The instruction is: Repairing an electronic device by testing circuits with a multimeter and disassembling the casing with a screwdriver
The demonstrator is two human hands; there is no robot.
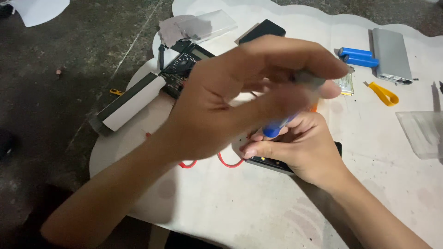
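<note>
I see left hand [240,92] raised, blurred, fingers pinched on grey tool top — closed on it. Tool [281,124] has blue shaft, long axis slanting down-left from that pinch to tip under my palm. Right hand [300,145] below grip, nearer the work, curled on black device [272,163], steadying blue shaft. Red wire [230,162] just left of device. Blue cells [357,57] and grey case [391,55] well apart, up-right.
</note>
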